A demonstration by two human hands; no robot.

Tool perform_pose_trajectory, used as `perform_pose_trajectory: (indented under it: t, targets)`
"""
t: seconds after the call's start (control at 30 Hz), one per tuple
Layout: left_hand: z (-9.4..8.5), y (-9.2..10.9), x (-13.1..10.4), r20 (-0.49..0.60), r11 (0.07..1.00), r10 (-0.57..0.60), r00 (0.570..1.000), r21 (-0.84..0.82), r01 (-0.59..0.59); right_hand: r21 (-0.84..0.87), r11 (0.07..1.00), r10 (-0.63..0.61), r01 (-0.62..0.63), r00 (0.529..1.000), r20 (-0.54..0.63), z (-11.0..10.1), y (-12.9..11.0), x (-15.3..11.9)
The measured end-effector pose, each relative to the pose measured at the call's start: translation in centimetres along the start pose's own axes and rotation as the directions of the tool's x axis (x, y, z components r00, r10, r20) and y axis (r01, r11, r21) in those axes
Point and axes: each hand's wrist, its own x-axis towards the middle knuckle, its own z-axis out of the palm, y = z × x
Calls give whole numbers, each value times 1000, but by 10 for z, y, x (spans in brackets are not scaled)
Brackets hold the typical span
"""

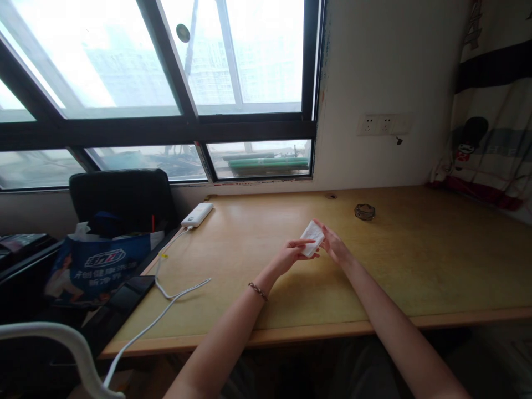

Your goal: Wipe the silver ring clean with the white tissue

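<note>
A small white folded tissue [312, 237], or a tissue packet, is held above the middle of the wooden desk [241, 221]. My left hand [291, 252] grips its lower left side, index finger lying across the face and the other fingers beneath. On its right edge my right hand [331, 244] is closed, with fingertips at the top corner. Parts of the right fingers are hidden behind the white piece. A braided bracelet [258, 291] circles my left wrist.
A white power bank [198, 214] with a white cable [178, 296] lies along the desk's left edge. A dark coiled bracelet-like ring [364, 211] sits at the back right. Left of the desk are a black chair [122, 191] and a blue bag [103, 269].
</note>
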Motion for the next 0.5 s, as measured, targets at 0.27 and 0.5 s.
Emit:
perform_pose_trajectory:
  t: [0.27,0.5]
  targets:
    - [-9,-12,4,-48,988,-63,997,141,69,12,998,-64,66,992,-113,-12,12,8]
    - [-9,-8,-2,-18,978,-117,993,173,119,-121,993,-75,16,861,-503,-43,34,21]
